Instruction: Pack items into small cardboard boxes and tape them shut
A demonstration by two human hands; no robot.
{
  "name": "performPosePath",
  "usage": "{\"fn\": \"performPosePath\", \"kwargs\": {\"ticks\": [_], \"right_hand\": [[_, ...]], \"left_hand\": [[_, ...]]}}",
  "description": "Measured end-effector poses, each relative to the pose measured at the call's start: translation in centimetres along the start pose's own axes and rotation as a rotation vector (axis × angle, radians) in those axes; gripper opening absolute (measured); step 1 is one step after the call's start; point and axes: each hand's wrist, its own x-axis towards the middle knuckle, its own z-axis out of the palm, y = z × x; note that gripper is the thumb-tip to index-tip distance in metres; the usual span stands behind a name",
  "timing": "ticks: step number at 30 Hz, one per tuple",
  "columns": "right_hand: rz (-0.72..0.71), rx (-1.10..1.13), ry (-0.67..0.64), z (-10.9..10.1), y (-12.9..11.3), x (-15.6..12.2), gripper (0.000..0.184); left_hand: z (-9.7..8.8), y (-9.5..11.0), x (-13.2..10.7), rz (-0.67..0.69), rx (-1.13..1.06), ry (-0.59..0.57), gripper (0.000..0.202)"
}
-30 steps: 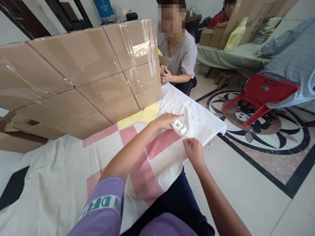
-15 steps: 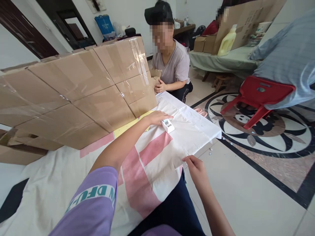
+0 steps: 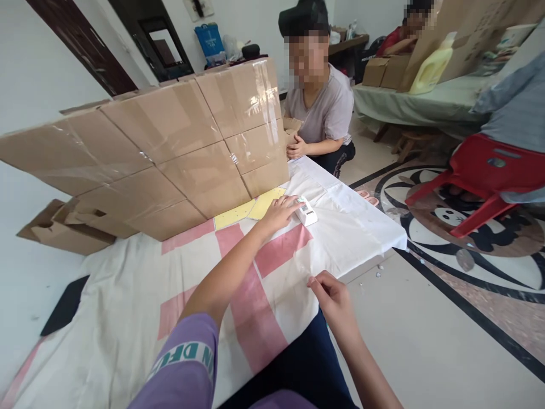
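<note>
A small white device with a dark display point(image 3: 308, 215) lies on the cloth-covered table near its far right end. My left hand point(image 3: 279, 214) reaches over the cloth, fingers stretched out, with fingertips on the left top part of the device. The hand is not wrapped round it. Close to the table's near right edge, my right hand point(image 3: 336, 298) is closed, thumb and forefinger pinched together above the cloth. Whether anything sits between those fingertips is too small to tell. Under both arms spreads a white tablecloth with pink and yellow patches point(image 3: 283, 287).
A wall of taped cardboard boxes point(image 3: 183, 130) stands along the table's far side. An opened carton point(image 3: 72, 227) is at the left. Beyond the table end a person in a cap point(image 3: 319, 113) crouches, hands together. On the right is a red plastic chair point(image 3: 496, 170) with someone seated.
My view has swung left, so the scene sits further right. My left hand has drawn back a little across the device, uncovering more of it. My right hand's fingers stay pinched.
</note>
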Motion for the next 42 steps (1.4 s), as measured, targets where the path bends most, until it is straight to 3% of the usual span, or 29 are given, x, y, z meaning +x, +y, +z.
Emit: {"fn": "performPosePath", "kwargs": {"ticks": [4, 8, 10, 14, 17, 24, 30, 35, 39, 42], "right_hand": [[-0.083, 0.04, -0.054, 1.0, 0.6, 0.0, 0.036], [-0.094, 0.067, -0.09, 1.6, 1.4, 0.2, 0.024], [-0.089, 0.098, -0.115, 2.5, 1.7, 0.3, 0.02], [-0.137, 0.169, -0.235, 5.6, 1.3, 0.4, 0.015], [-0.139, 0.208, -0.358, 8.5, 0.3, -0.1, 0.012], [-0.059, 0.132, -0.461, 14.7, -1.3, -2.5, 0.014], [0.068, 0.113, -0.542, 18.9, -0.2, -5.4, 0.009], [0.099, 0.062, -0.65, 21.8, -0.2, -7.2, 0.012], [0.14, -0.003, -0.758, 24.0, -0.9, -7.9, 0.021], [0.136, -0.023, -0.822, 25.6, -1.1, -8.6, 0.018]], "left_hand": [[-0.1, 2.1, -2.8, -0.157, -0.279, 0.227, 0.065], [-0.8, 4.8, -9.3, -0.318, -0.598, 0.353, 0.039], [-1.4, 6.6, -13.4, -0.447, -0.885, 0.346, 0.03], [-2.8, 9.9, -20.0, -0.534, -1.323, 0.179, 0.054], [-3.6, 11.3, -23.0, -0.688, -1.47, 0.26, 0.063], [-4.4, 10.3, -28.5, -0.978, -1.464, 0.751, 0.063], [-4.6, 9.2, -33.4, -1.092, -1.481, 0.857, 0.074], [-4.6, 8.5, -37.0, -1.112, -1.361, 0.926, 0.059], [-5.2, 8.1, -39.6, -1.157, -1.263, 1.087, 0.052], [-5.8, 7.6, -41.4, -1.226, -1.22, 1.19, 0.049]]}}
